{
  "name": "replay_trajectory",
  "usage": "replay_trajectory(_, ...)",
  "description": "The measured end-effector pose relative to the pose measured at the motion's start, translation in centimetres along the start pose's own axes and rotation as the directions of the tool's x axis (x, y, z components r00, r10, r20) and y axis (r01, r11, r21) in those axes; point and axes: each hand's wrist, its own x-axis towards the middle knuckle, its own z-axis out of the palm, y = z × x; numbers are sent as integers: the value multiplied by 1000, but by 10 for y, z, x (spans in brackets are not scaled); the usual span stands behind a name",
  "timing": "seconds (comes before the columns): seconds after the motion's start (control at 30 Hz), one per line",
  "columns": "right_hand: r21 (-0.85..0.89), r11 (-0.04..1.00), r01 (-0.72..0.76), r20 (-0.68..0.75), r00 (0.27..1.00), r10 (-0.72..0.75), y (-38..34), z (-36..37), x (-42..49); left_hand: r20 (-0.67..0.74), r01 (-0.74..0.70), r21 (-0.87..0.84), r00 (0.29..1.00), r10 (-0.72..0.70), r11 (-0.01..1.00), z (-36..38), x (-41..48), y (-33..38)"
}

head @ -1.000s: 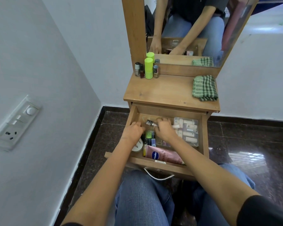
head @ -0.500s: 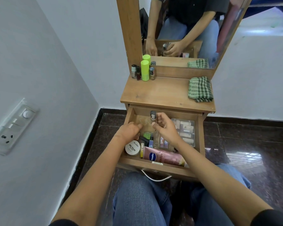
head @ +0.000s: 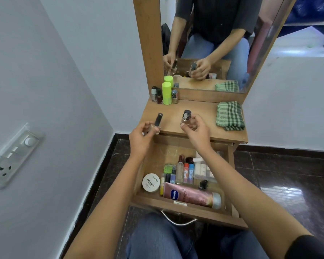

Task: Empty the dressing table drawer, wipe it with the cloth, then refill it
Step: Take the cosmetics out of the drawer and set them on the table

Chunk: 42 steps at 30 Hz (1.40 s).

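The wooden drawer (head: 150, 161) of the dressing table stands pulled open over my knees. Inside lie a pink lotion tube (head: 191, 196), a white nail polish remover jar (head: 151, 182), several small bottles (head: 185, 171) and a clear box of white sticks (head: 204, 169). My left hand (head: 140, 137) holds a clear nail polish bottle with a tall black cap (head: 157, 122) above the tabletop's front edge. My right hand (head: 194, 130) holds a small clear bottle with a dark cap (head: 186, 117) over the tabletop (head: 200, 111). A folded green checked cloth (head: 229, 115) lies at the tabletop's right.
Several small bottles and a lime-green tube (head: 166, 93) stand at the tabletop's back left, against the mirror (head: 213, 43). A grey wall with a switch plate (head: 13, 156) is close on the left. Dark tiled floor (head: 288, 174) lies to the right.
Both hands have come up out of the drawer, each with a small bottle, and now hover over the tabletop's front edge. The view has tilted downward.
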Motion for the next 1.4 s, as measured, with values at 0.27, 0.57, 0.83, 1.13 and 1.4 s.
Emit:
replay_trajectory(0.27, -141, 990, 9, -1, 1000, -9, 6, 18, 50, -69, 120, 71, 991, -115, 990, 29, 53, 5)
replay_trajectory(0.57, -157, 987, 35, -126, 991, -55, 14, 31, 92, -53, 54, 161, 997, -46, 985, 49, 93, 1)
replay_trajectory(0.83, -140, 990, 4, -186, 982, -31, 17, 40, 113, -113, 24, 155, 994, -6, 988, 61, 99, -7)
replay_trajectory(1.13, -177, 984, -5, -185, 982, -28, 20, 45, 123, -121, -15, 210, 992, 41, 978, 64, 101, -13)
replay_trajectory(1.4, -189, 982, -25, -191, 982, -12, 21, 48, 124, -123, -21, 298, 991, 60, 954, 66, 104, -17)
